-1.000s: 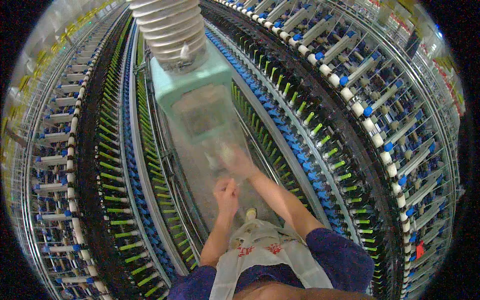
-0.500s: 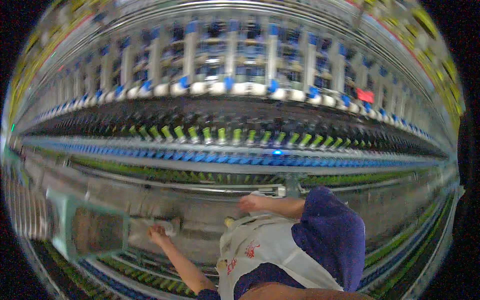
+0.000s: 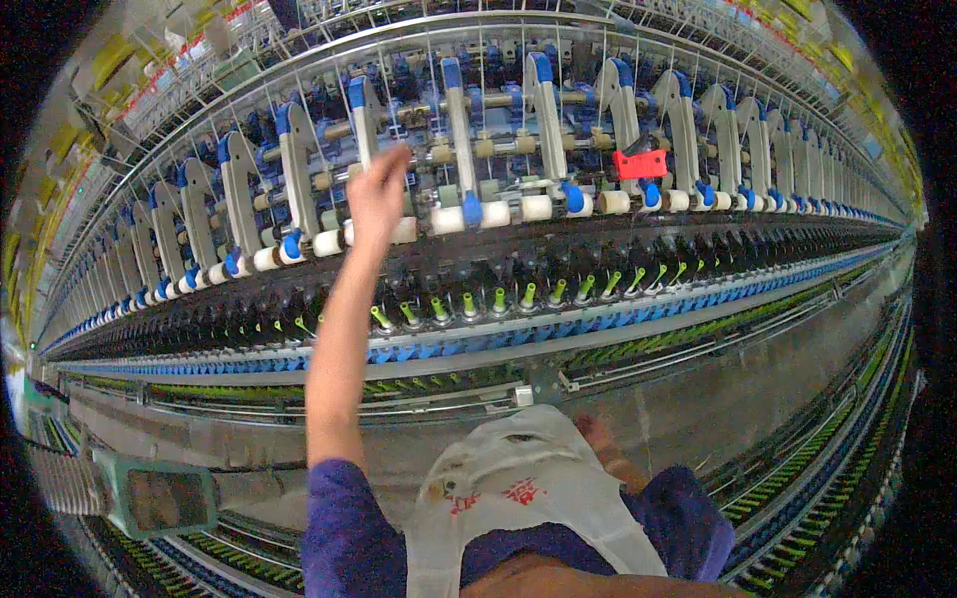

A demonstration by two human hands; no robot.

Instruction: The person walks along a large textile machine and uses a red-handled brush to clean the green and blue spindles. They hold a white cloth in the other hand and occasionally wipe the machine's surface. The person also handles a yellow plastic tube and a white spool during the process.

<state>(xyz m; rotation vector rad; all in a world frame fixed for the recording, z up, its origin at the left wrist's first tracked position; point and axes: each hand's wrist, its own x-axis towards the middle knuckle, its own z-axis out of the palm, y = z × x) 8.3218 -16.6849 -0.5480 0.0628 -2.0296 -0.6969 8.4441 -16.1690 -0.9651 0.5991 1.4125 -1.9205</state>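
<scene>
My left hand (image 3: 377, 199) is raised over the spinning machine (image 3: 478, 214), at its drafting rollers, beside a grey pressure arm (image 3: 366, 125) with a blue cap. Its fingers look drawn together; whatever is between them is too small to make out. Just below the hand runs a row of white rollers (image 3: 462, 217). Low by my right side, my right hand (image 3: 598, 439) is next to the white apron (image 3: 528, 439). It is blurred and partly covered, so its fingers do not show clearly.
A red tag-like piece (image 3: 640, 164) sits on the machine right of centre. Below the rollers stand yellow-green bobbin tubes (image 3: 498, 299) above a blue strip (image 3: 469, 344). At lower left is a pale green frame (image 3: 164, 498) beside a ribbed grey duct (image 3: 62, 481). Another machine row (image 3: 797, 508) stands at lower right.
My left hand has risen from low beside the green frame to the rollers. My right hand has moved from in front of the apron to its right side. The view has turned and shifted.
</scene>
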